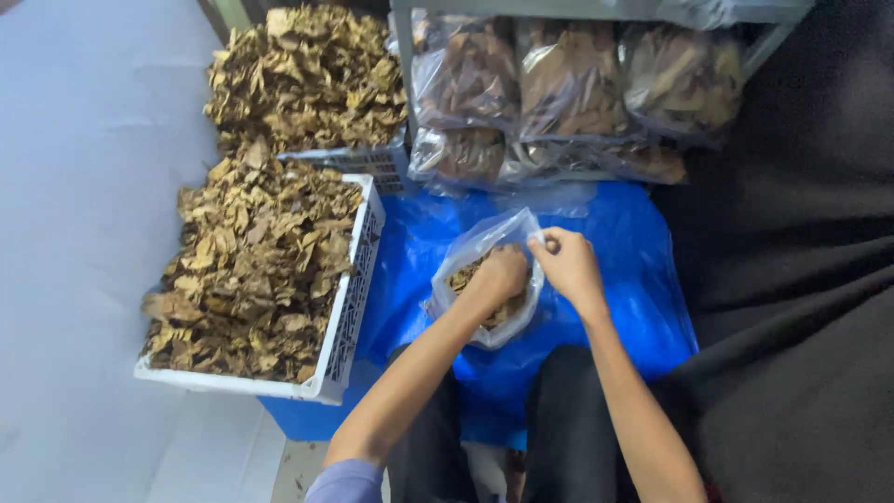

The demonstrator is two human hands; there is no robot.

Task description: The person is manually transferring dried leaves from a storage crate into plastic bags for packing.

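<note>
A clear plastic bag (470, 251) partly filled with dried brown leaves stands on a blue sheet (615, 233) in front of my knees. My left hand (501, 273) is pushed down inside the bag's mouth, closed over leaves. My right hand (568, 264) pinches the bag's right rim and holds it open. A white slatted crate (349, 307) heaped with dried leaves (256, 261) sits just left of the bag.
A second heaped crate (368, 163) stands behind the first. Several sealed clear bags of leaves (568, 93) are stacked on a grey metal shelf at the back. Dark cloth (792, 279) covers the right side; pale floor lies to the left.
</note>
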